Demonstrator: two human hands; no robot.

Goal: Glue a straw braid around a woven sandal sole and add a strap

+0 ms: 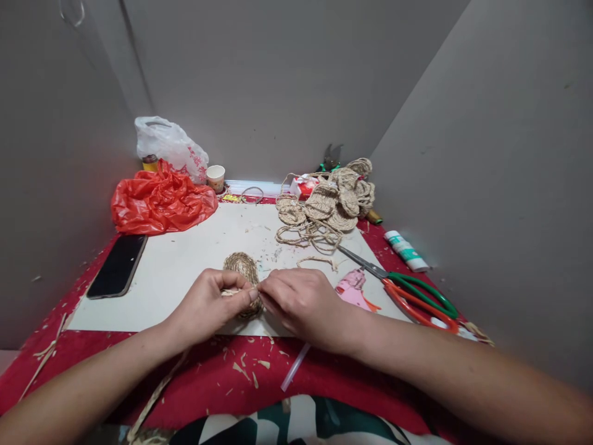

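Head view. Both bare forearms come in from the lower corners and converge at the near edge of a flat white rectangular board [185,259], wrists low. Left hand [210,306]: back turned outward, index finger curled over, thumb laid along it, the two pinched on the tan oval coil of braided plant-fibre cord [240,264]. Right hand [306,303]: palm down, knuckles up, fingers bunched and pointing left, tips meeting the left thumb tip at the coil's right edge. Whether these fingers grip the rim or a loose strand, cannot tell; the contact is hidden.

The oval coil lies over the board's near part, between the hands, mostly behind the left fingers; its far end shows clear beyond them, a small part below the thumb. A pale fibre strip shows under the left index finger.

Just beyond the right wrist: pink glue gun [352,287], partly covered by the forearm. Farther right, long-bladed scissors with green and orange handles [386,276], blades toward the board. Beyond the hands, a heap of tan coiled-cord pieces [331,201]. Well to the left, a black rectangular phone [118,267]. Fibre scraps dot the red cloth [208,383] nearest the body.
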